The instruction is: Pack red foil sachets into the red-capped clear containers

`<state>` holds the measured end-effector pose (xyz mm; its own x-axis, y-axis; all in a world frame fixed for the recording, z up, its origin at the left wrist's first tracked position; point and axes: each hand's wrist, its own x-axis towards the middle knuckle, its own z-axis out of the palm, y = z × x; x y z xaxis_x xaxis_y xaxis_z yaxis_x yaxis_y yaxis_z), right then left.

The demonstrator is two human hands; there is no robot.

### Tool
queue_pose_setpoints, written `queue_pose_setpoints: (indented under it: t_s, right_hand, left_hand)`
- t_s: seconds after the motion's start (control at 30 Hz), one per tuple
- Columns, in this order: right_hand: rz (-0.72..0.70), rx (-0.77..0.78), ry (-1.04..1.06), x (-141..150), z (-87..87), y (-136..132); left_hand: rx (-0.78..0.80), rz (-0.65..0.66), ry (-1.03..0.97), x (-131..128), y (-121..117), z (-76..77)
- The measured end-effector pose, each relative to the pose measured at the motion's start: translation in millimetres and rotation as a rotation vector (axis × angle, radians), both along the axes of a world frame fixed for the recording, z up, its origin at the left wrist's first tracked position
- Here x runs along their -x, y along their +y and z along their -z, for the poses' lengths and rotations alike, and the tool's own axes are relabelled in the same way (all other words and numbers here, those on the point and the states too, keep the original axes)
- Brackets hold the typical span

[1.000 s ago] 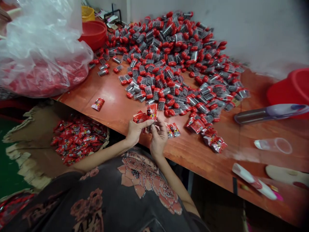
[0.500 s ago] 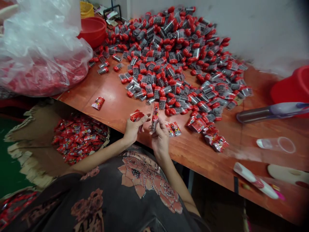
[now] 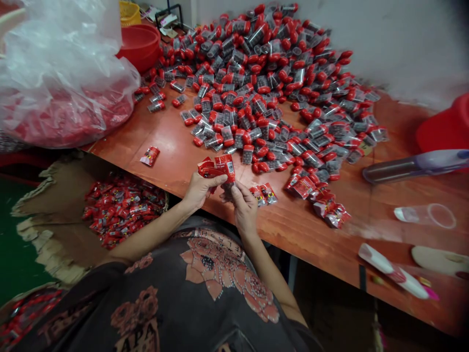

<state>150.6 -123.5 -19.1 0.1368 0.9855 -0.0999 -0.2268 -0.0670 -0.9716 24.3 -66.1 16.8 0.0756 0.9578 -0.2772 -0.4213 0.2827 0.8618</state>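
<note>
In front of me, over the table's near edge, my left hand (image 3: 198, 191) grips several folded red printed packets (image 3: 206, 169). Its thumb lies across the lower part of another red packet (image 3: 225, 164), which stands upright with a white barcode patch facing me. My right hand (image 3: 245, 208) pinches the bottom end of that upright packet; what is inside it is hidden. Two red printed packets (image 3: 269, 193) lie on the table just right of my right hand. One more packet (image 3: 150, 156) lies to the left.
A large heap of red-capped clear containers (image 3: 238, 102) with dark contents covers the table's back. Filled packets (image 3: 331, 210) lie at right. A carton (image 3: 54, 220) holding red packets stands below left. A plastic bag (image 3: 66, 88), red bowl (image 3: 141, 46) and clear cup (image 3: 427, 215) are around.
The packet in my right hand has turned to show its barcode side. My left thumb has come over onto it, and both hands are now closer together.
</note>
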Motion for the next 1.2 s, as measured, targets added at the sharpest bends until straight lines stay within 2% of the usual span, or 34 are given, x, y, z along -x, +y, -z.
queue_pose_setpoints:
  t_s: [0.13,0.33,0.47,0.73,0.83,0.93,1.03,1.2]
  right_hand:
    - [0.080,-0.023,-0.047,3,-2.7,-4]
    - [0.213,-0.045,-0.013,18,-12.7,-8]
    - [0.192,-0.073,-0.025,16,-12.0,-6]
    - [0.158,-0.117,-0.174,4,1.3,-7]
    - [0.216,-0.208,-0.344,1,3.2,-7]
    - [0.276,-0.389,-0.545,-3,3.3,-4]
    - [0.251,-0.514,-0.667,-5,3.8,-3]
    - [0.157,-0.495,-0.629,-1,5.9,-6]
  left_hand:
    - [0.007,-0.016,-0.038,-3,-4,-2.2]
    - [0.033,-0.142,-0.188,-20,-21,-8.8]
    - [0.035,-0.184,-0.209,-27,-27,-10.6]
    - [0.018,-0.135,-0.103,-20,-20,-2.3]
    - [0.026,-0.165,-0.074,-15,-16,0.6]
    - [0.046,-0.178,-0.098,-11,-16,1.4]
    - [0.091,-0.145,-0.095,-7,-16,0.6]
    - [0.126,-0.119,-0.034,0,-16,-0.6]
